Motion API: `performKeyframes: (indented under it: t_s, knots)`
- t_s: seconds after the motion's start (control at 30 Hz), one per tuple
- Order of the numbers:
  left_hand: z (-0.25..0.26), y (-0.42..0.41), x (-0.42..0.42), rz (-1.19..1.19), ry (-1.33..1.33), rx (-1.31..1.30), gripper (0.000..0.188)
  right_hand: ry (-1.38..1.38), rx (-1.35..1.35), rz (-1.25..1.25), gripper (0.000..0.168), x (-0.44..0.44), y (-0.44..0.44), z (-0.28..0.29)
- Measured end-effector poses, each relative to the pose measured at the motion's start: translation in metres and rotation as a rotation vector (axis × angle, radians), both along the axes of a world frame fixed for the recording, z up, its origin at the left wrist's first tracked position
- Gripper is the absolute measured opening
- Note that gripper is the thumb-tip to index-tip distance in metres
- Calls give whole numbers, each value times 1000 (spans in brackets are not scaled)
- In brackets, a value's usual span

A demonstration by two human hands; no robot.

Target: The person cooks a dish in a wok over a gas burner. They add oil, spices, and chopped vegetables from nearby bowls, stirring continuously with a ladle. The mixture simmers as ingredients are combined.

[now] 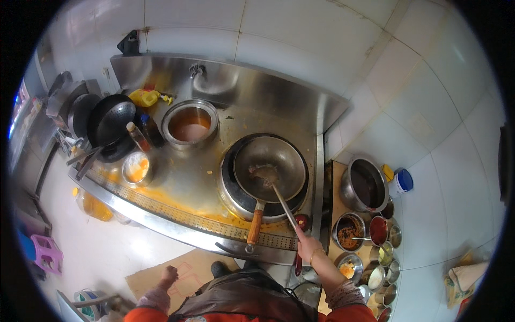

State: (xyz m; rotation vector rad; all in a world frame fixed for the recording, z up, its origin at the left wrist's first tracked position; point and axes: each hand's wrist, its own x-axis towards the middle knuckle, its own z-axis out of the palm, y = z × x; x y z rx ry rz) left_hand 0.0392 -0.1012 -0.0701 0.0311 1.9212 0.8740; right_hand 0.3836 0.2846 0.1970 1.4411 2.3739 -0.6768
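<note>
My right hand (309,246) grips the long handle of a metal ladle (284,204). The ladle's bowl rests inside a steel wok (289,161), among small bits of pinkish food (257,172) at the bottom. That wok sits on the black ring of a burner (230,177), its wooden handle (254,227) pointing towards me with no hand on it. Low in front of my body, over the floor and apart from the stove, hangs my left hand (170,274). Its fingers are curled in, and nothing shows in them.
A pot of reddish-brown liquid (190,124) stands behind a bowl of white and orange food (136,169). Black woks (105,120) lean at the left. Along the right, a side table holds a large steel pot (364,183) and several seasoning bowls (349,233). A steel backsplash (257,88) bounds the stove.
</note>
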Motion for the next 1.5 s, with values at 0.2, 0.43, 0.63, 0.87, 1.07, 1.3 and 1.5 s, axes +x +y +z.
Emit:
performKeyframes:
  t_s: [0.2, 0.43, 0.63, 0.87, 1.07, 1.3, 1.5]
  knots:
    - [13, 16, 61, 15, -11, 85, 19, 247, 103, -71, 61, 0, 53, -30]
    - [-53, -26, 102, -347, 223, 160, 25, 152, -28, 304, 62, 34, 90, -4]
    - [-18, 2, 117, -174, 224, 28, 16, -22, -72, 365, 60, 84, 81, 28]
    - [-84, 10, 67, -712, 478, 71, 19, 68, -77, 156, 62, 61, 74, 11]
    - [27, 87, 51, -542, 194, 62, 17, 258, 31, -59, 62, 28, 71, -32]
    - [-77, 37, -22, -650, 151, 347, 16, 359, 10, -132, 60, 39, 35, -14]
    - [-38, 64, -28, -596, 244, 106, 17, 668, 402, -432, 60, 80, -19, 4]
